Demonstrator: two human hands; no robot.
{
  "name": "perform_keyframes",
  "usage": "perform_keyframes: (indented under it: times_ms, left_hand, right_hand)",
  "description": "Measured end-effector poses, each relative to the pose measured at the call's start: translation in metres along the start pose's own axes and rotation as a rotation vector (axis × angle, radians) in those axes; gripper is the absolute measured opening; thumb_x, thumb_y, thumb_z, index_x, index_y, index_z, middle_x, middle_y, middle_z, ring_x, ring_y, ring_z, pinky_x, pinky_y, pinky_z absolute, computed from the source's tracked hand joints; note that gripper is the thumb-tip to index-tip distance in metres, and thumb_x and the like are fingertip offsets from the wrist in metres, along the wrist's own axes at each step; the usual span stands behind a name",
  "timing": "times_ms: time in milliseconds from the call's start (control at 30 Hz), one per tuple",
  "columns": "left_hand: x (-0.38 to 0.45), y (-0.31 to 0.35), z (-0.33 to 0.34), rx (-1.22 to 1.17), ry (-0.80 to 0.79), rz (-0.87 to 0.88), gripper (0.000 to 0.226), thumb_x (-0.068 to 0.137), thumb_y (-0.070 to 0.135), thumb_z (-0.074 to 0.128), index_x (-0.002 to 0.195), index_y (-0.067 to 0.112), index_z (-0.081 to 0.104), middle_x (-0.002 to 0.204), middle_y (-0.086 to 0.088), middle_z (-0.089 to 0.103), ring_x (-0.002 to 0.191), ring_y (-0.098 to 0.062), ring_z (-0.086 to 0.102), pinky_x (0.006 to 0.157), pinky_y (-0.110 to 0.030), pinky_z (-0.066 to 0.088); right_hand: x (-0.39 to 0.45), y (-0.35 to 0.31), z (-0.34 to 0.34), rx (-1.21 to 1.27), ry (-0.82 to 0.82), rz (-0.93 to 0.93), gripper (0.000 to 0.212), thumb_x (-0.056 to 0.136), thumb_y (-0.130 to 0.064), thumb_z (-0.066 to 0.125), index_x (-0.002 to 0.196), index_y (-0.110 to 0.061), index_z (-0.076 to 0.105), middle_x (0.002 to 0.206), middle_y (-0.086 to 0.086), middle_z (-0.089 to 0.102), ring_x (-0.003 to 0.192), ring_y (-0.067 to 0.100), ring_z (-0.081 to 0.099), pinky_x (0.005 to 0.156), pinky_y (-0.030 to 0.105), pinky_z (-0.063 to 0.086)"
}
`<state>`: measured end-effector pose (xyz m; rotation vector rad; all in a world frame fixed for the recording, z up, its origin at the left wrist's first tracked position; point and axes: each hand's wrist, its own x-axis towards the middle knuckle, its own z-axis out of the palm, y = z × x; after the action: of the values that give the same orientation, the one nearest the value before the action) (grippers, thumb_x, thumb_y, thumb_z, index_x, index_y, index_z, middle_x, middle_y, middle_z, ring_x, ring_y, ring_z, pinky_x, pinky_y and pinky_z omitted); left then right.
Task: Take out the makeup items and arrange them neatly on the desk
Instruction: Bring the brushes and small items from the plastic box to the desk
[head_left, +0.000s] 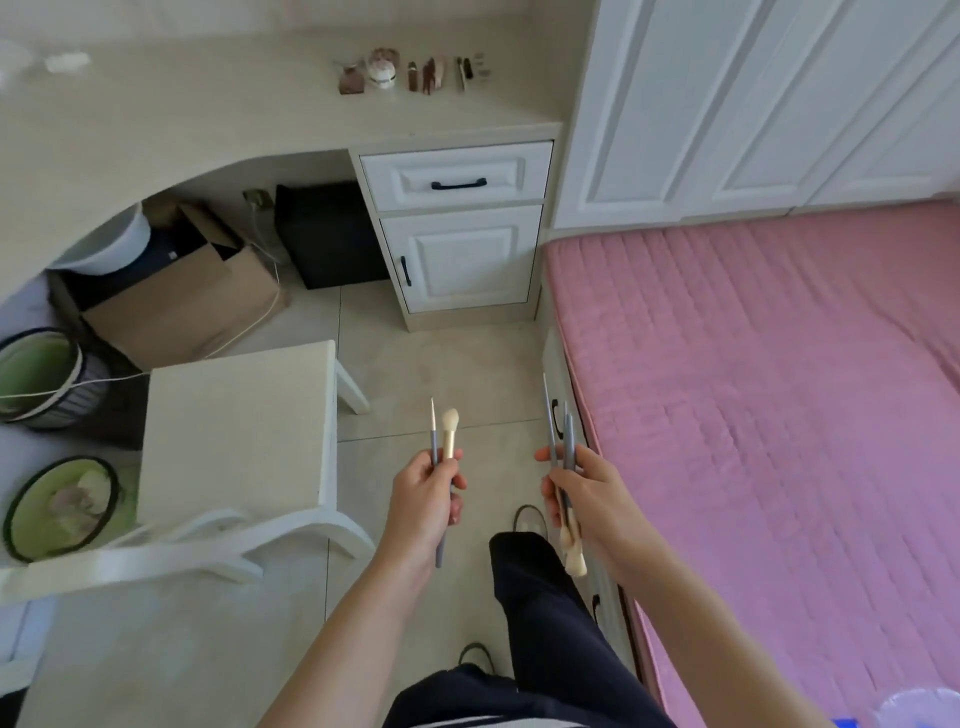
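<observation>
The brushes in the left grip (426, 499) have matt grey handles, one with a pale gold metallic ferrule (449, 442) and soft cream bristles. The handles in the right grip (582, 499) are the same matt grey. The counter (208, 119) is a smooth, matt cream surface. The drawer front (457, 174) looks painted white with a dark handle. The bed cover (769, 364) is pink quilted cloth. The floor (441, 358) has pale, faintly glossy tiles. A box (192, 301) is brown cardboard.

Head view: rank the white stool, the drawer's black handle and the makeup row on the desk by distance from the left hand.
From the left hand:
1. White stool, just to its left.
2. Drawer handle, ahead on the cabinet.
3. Makeup row, farthest, on the desk top.
</observation>
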<state>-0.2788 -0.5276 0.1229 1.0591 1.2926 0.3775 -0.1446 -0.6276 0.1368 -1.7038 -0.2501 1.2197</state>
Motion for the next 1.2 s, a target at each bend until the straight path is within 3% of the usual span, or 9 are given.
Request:
perform_keyframes:
  times_ms: [133, 500, 867, 1200]
  left_hand:
    - [0.05, 0.047, 0.032, -0.016, 0.001, 0.002, 0.017, 0.096, 0.012, 0.046, 0.102, 0.01, 0.062, 0.073, -0.004, 0.051, 0.052, -0.014, 0.039, 0.053, -0.026, 0.036]
    - [0.166, 0.148, 0.082, -0.058, 0.037, -0.012, 0.019, 0.098, 0.014, 0.045, 0.105, 0.01, 0.062, 0.075, -0.006, 0.051, 0.055, -0.013, 0.041, 0.052, -0.025, 0.037]
    - [0.3, 0.239, 0.057, -0.041, -0.009, -0.017, 0.021, 0.1, 0.014, 0.042, 0.105, 0.009, 0.062, 0.076, -0.008, 0.053, 0.055, -0.016, 0.043, 0.053, -0.026, 0.039]
    - [0.414, 0.334, 0.026, 0.051, -0.145, -0.013, 0.022, 0.101, 0.015, 0.041, 0.107, 0.011, 0.062, 0.083, -0.009, 0.068, 0.063, -0.018, 0.059, 0.065, -0.031, 0.054]
  right_hand:
    - [0.06, -0.046, -0.014, -0.041, -0.024, -0.017, 0.026, 0.095, 0.004, 0.036, 0.1, -0.011, 0.057, 0.066, 0.006, 0.051, 0.05, 0.014, 0.045, 0.048, 0.027, 0.041]
    - [0.197, -0.151, -0.023, -0.137, -0.126, 0.033, 0.025, 0.096, -0.002, 0.037, 0.101, -0.015, 0.059, 0.071, 0.005, 0.054, 0.059, 0.015, 0.049, 0.055, 0.027, 0.044]
    - [0.322, -0.238, 0.033, -0.141, -0.105, 0.031, 0.025, 0.095, -0.003, 0.037, 0.1, -0.014, 0.059, 0.07, 0.004, 0.054, 0.055, 0.013, 0.048, 0.052, 0.025, 0.042]
    - [0.419, -0.317, 0.095, -0.138, -0.076, 0.005, 0.024, 0.096, -0.002, 0.039, 0.095, -0.016, 0.058, 0.068, 0.004, 0.055, 0.054, 0.013, 0.05, 0.053, 0.027, 0.043]
